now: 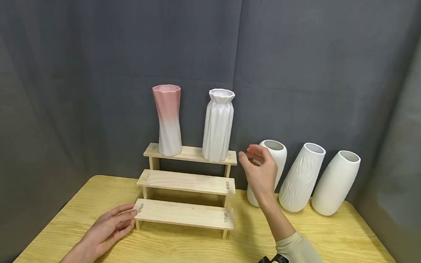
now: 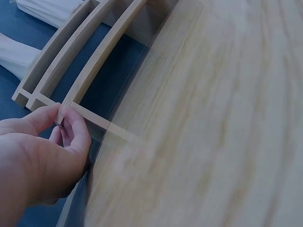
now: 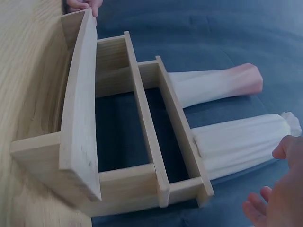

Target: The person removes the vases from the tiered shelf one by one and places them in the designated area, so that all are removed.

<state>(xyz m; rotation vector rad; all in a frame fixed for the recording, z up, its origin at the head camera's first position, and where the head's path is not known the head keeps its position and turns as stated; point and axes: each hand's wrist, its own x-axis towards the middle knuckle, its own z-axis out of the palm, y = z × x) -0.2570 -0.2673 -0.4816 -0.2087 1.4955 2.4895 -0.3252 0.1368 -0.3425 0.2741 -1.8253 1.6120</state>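
A three-step wooden display stand [image 1: 186, 214] stands on the table. My left hand [image 1: 110, 230] pinches the left end of its lowest step; the left wrist view shows thumb and fingertips on that board end. Raised to the right of the stand, my right hand [image 1: 260, 172] holds nothing, its fingers loosely bent. On the top step are a pink-to-white twisted vase [image 1: 169, 121] at the left and a white pleated vase [image 1: 219, 127] with a gathered neck at the right. In the right wrist view, the right hand [image 3: 284, 189] is beside the pleated vase [image 3: 241, 142].
Right of the stand stand three white vases: a smooth one [image 1: 277, 155] partly hidden by my right hand, a wave-textured one [image 1: 302, 178] and another smooth one [image 1: 336, 182]. Dark grey curtain [image 1: 300, 63] hangs behind the yellow wooden table [image 1: 167, 257].
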